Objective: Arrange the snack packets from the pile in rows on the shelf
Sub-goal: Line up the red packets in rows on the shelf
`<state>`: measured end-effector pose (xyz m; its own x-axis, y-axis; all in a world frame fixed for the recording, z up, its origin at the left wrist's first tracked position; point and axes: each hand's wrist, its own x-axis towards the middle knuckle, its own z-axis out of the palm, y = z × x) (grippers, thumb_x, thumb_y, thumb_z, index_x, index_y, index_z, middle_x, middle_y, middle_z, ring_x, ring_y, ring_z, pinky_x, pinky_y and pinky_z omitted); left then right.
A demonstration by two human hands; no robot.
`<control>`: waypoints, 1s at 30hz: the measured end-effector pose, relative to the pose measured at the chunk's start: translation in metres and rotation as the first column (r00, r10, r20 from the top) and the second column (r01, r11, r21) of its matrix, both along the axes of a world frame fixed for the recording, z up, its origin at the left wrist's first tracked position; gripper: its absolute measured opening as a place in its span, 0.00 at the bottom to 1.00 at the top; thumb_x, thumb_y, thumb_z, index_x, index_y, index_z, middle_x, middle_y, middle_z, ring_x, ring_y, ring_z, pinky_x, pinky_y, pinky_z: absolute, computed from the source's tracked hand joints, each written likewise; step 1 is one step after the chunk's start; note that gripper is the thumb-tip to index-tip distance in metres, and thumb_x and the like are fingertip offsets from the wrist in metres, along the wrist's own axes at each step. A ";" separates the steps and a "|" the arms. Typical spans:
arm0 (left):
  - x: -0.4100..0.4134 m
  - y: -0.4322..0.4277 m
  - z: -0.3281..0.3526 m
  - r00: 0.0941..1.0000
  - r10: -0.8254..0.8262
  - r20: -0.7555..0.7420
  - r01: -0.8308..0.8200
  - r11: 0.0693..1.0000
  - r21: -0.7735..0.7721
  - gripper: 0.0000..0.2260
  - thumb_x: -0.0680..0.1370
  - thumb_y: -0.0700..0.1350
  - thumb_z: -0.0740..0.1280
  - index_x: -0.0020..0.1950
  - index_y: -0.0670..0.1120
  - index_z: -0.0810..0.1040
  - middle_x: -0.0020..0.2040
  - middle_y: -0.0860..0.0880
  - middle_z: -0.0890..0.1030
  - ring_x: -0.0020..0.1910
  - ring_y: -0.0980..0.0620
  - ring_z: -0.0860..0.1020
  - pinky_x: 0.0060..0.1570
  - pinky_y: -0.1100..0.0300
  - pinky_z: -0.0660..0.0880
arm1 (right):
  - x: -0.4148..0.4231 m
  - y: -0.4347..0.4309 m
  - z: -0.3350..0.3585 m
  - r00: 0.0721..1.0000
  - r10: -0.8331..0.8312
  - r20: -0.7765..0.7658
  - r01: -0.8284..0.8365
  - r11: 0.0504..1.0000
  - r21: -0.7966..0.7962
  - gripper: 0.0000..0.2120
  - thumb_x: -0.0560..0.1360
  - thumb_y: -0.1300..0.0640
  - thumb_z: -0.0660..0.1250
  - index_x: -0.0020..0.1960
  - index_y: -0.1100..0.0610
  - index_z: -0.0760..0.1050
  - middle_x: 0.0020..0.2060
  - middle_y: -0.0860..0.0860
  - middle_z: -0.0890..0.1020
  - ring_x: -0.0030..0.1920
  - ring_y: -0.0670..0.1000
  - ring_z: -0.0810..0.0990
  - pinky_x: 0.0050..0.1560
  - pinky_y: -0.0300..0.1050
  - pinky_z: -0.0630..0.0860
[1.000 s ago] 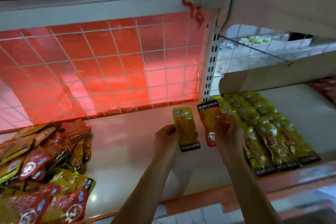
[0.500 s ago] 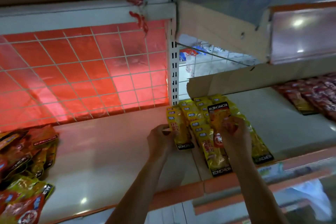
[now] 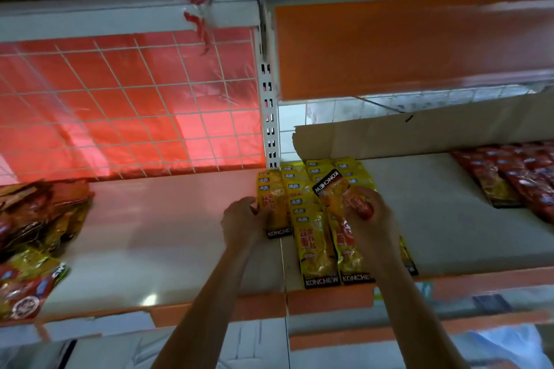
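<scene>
Pkt in L hand, row edge

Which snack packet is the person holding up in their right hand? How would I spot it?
Find the white slotted post at the back of the shelf; rows of yellow snack packets lie flat just below it. The held packet, gripped by the right hand, tilts above those rows, and its black KONCHEW band points backward while theirs face the shelf's front edge.

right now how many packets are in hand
2: yellow packet in left hand, at the rows' left edge; upturned packet in right hand, over them. Palms may hide more.
</scene>
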<state>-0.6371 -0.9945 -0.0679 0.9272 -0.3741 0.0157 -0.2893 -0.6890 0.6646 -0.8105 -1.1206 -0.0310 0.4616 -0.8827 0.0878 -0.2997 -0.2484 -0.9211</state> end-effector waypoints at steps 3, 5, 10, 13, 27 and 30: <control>-0.009 -0.004 0.010 0.993 0.017 0.117 -0.013 0.999 -0.029 0.17 0.77 0.51 0.67 0.65 0.48 0.76 0.56 0.45 0.79 0.54 0.46 0.78 0.54 0.54 0.72 | -0.003 -0.004 0.004 0.998 0.063 -0.025 -0.062 0.998 0.015 0.23 0.71 0.66 0.67 0.61 0.46 0.72 0.36 0.44 0.79 0.30 0.47 0.78 0.27 0.39 0.73; -0.019 -0.011 0.019 0.968 -0.049 0.248 0.071 0.994 -0.078 0.15 0.77 0.48 0.67 0.63 0.47 0.77 0.54 0.44 0.79 0.52 0.45 0.78 0.50 0.54 0.73 | -0.003 -0.006 0.005 0.997 0.073 -0.025 -0.072 0.996 0.053 0.22 0.70 0.65 0.69 0.60 0.50 0.71 0.39 0.45 0.79 0.34 0.49 0.79 0.31 0.43 0.74; -0.045 -0.040 0.032 0.857 -0.313 0.409 0.398 0.906 -0.143 0.19 0.74 0.43 0.70 0.65 0.45 0.76 0.60 0.45 0.79 0.59 0.45 0.76 0.56 0.54 0.73 | -0.007 -0.013 0.009 0.999 0.047 -0.019 -0.046 0.999 0.027 0.11 0.69 0.61 0.73 0.47 0.50 0.75 0.38 0.47 0.80 0.38 0.49 0.80 0.37 0.45 0.75; -0.067 -0.056 0.038 0.791 -0.445 0.420 0.546 0.823 -0.157 0.20 0.75 0.41 0.68 0.67 0.46 0.74 0.63 0.46 0.77 0.64 0.47 0.73 0.60 0.60 0.68 | -0.014 -0.023 0.003 0.999 0.003 0.050 -0.007 0.997 0.071 0.03 0.69 0.59 0.71 0.42 0.54 0.78 0.34 0.52 0.82 0.35 0.54 0.80 0.38 0.52 0.76; -0.160 -0.168 0.031 0.786 -0.561 0.259 0.613 0.761 -0.213 0.25 0.74 0.67 0.60 0.59 0.50 0.77 0.45 0.53 0.83 0.40 0.58 0.80 0.39 0.61 0.78 | -0.075 -0.130 -0.005 0.897 -0.186 0.402 0.060 0.950 0.306 0.17 0.78 0.54 0.65 0.33 0.60 0.73 0.26 0.51 0.74 0.30 0.52 0.74 0.33 0.48 0.72; -0.188 -0.207 0.034 0.772 -0.636 -0.004 0.607 0.738 -0.294 0.24 0.67 0.60 0.75 0.58 0.52 0.75 0.45 0.56 0.82 0.41 0.63 0.79 0.39 0.71 0.75 | -0.104 -0.174 -0.003 0.905 -0.137 0.402 0.021 0.960 0.280 0.19 0.78 0.55 0.65 0.29 0.58 0.69 0.21 0.46 0.70 0.25 0.46 0.70 0.28 0.42 0.67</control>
